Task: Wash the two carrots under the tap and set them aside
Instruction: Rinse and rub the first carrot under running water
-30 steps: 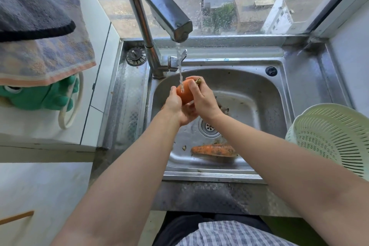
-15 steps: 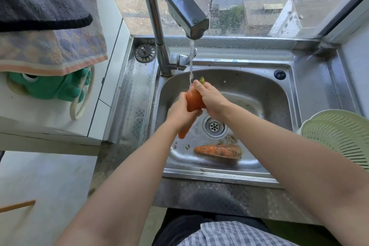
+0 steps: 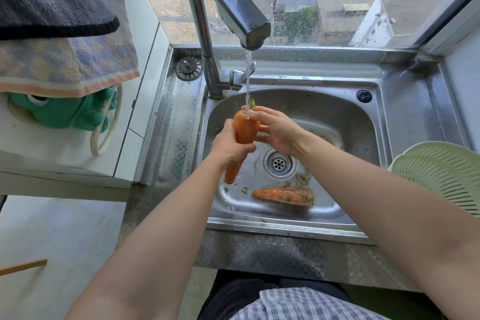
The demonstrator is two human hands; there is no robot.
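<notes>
Two hands on the first carrot [image 3: 244, 130], held steeply tilted over the sink [image 3: 337, 117], crown under the tap [image 3: 241, 15] stream. Left hand [image 3: 228, 148] clenched round its lower middle. Right hand [image 3: 280, 132] wraps bent fingers round the crown end. Second carrot [image 3: 283, 195], soil-flecked, lies on the basin floor, near side of the drain, untouched.

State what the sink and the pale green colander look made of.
Sink: apparently stainless steel, brushed and shiny, going by its grey metallic sheen and reflections. Colander: probably moulded plastic, matte pale green, with even rows of slots.
</notes>
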